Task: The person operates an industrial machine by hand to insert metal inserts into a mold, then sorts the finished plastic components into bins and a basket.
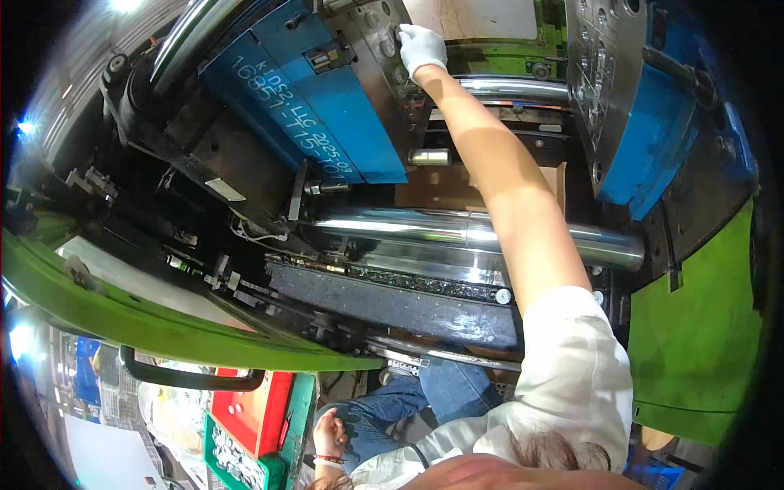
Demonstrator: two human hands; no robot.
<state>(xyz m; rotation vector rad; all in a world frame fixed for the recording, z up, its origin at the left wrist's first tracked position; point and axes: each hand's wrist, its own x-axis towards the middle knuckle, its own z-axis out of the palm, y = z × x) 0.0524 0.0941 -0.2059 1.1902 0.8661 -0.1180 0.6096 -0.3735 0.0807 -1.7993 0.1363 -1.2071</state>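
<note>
White-gloved right hand (421,51) against blue-sided grey metal mould (347,102), can't tell grip. Bare left hand (330,434) half-open beside blue-denim leg (371,418).

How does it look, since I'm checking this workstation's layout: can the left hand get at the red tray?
Probably yes: the left hand is just right of the red tray, with a green surface between them and nothing visibly blocking.
</note>
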